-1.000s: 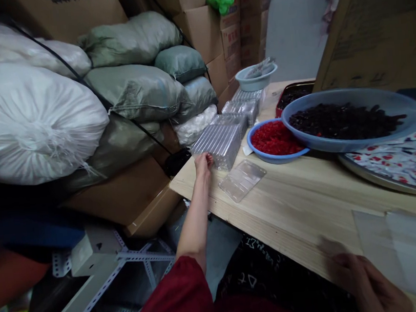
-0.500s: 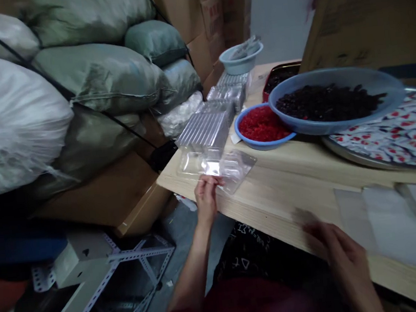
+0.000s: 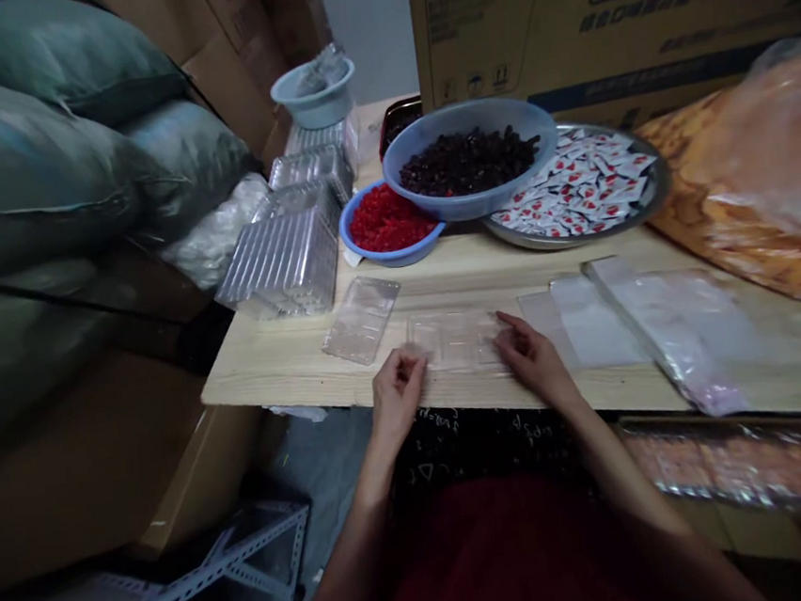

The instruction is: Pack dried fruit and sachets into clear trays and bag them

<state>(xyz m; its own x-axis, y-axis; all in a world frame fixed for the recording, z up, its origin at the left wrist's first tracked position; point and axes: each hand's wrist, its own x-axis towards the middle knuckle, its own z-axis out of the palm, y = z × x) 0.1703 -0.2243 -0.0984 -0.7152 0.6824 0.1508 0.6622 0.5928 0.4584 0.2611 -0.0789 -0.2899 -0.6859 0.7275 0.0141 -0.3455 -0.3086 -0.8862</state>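
A clear plastic tray (image 3: 457,338) with shallow compartments is held level just over the front of the wooden table (image 3: 294,367). My left hand (image 3: 398,386) pinches its left end, and my right hand (image 3: 529,349) grips the right end between thumb and fingers. To the left lies another clear plastic tray (image 3: 362,320), slanted on the wood. Behind that stands a stack of clear trays (image 3: 276,260). A blue bowl of red pieces (image 3: 393,221) and a larger bowl of dark pieces (image 3: 472,163) sit beyond my hands.
A round metal tray of small printed sachets (image 3: 580,187) stands at the back right. White sheets (image 3: 590,320) and a pack of clear bags (image 3: 666,336) lie to my right. A large cardboard box (image 3: 488,27) rises behind. Stuffed sacks (image 3: 26,166) are piled at the left.
My view has swung right. My left hand has brought a tray rightward from beside the stack, and my right hand has come in to take its other end. One tray lies behind.
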